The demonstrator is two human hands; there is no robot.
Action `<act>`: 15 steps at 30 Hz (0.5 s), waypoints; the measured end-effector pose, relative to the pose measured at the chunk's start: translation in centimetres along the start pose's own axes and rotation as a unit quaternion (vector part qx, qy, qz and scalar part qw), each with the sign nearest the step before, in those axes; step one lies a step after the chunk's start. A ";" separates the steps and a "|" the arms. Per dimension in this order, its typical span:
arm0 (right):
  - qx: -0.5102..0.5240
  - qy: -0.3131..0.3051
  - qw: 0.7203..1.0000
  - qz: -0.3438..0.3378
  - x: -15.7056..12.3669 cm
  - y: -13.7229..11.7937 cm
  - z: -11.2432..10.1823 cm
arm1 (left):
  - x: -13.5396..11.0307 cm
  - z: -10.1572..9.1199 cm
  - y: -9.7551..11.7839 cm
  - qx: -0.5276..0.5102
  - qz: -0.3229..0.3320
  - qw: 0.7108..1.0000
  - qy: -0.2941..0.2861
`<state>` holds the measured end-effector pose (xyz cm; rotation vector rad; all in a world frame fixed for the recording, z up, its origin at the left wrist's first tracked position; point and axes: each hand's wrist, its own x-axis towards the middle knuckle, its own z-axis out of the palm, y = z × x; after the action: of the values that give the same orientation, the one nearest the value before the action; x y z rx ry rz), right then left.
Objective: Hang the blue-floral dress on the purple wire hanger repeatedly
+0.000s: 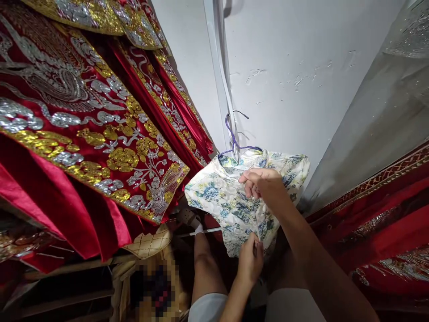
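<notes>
A short-sleeved shirt (231,197), white with blue and yellow-green flowers, hangs on a purple wire hanger (233,139) hooked at the wall. My left hand (250,257) is closed on the shirt's front near the lower part, where the cloth gathers into a fold. Over the chest, just below the neckline, is my right hand (264,184). Its thumb and forefinger are pinched together and the other fingers curl in. Whatever lies in that pinch is too small to make out.
Red garments (127,147) with gold and silver sequins hang at the left. A white strip (219,67) runs down the pale wall (284,89). Sheer fabric (378,112) and more red cloth (378,223) hang at the right. Wooden furniture (117,273) stands at lower left.
</notes>
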<state>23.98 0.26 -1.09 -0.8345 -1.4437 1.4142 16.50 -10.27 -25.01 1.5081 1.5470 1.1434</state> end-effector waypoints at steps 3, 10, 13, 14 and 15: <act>0.001 -0.014 0.999 -0.031 -1.0 1.5 -0.1 | 2.1 -4.3 3.2 -0.033 0.059 0.998 -0.018; -0.034 -0.039 0.997 -0.064 -2.6 1.2 -0.4 | 7.3 -13.1 14.7 0.089 0.295 0.933 0.188; -0.074 -0.041 0.995 -0.061 -2.3 0.8 -0.1 | 8.3 -13.8 17.4 0.170 0.343 0.903 0.195; -0.091 -0.031 0.994 -0.055 -2.0 1.1 0.0 | 8.4 -13.8 17.9 0.182 0.355 0.892 0.215; -0.110 -0.020 0.992 -0.052 -1.7 1.7 -0.1 | 8.3 -13.9 18.1 0.185 0.364 0.880 0.243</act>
<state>24.39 -1.08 -3.00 -0.8581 -1.6710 1.2150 10.02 -4.83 -2.26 2.3120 1.6150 1.8349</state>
